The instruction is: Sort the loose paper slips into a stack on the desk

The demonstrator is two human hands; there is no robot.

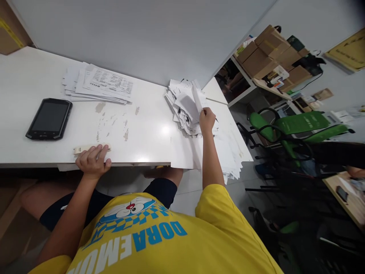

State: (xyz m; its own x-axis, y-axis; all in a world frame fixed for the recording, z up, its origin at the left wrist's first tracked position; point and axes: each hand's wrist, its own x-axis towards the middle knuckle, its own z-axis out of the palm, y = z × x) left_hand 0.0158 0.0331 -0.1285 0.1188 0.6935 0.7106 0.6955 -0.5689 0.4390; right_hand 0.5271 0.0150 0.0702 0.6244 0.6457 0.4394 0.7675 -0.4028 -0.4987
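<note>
My right hand [207, 120] reaches out to a loose heap of white paper slips [185, 104] at the far right of the white table [142, 129]. Its fingers are closed on one folded slip [197, 98] that stands up from the heap. My left hand [92, 161] rests at the table's near edge, fingers curled over a small cream-coloured oblong object [82, 148] that I cannot name.
A black handheld device [49, 118] lies at the left. A flat stack of printed sheets [98, 84] sits near the wall. More white sheets [228, 152] hang over the table's right end. Green chairs [288, 129] and shelves with cardboard boxes [270, 53] stand to the right.
</note>
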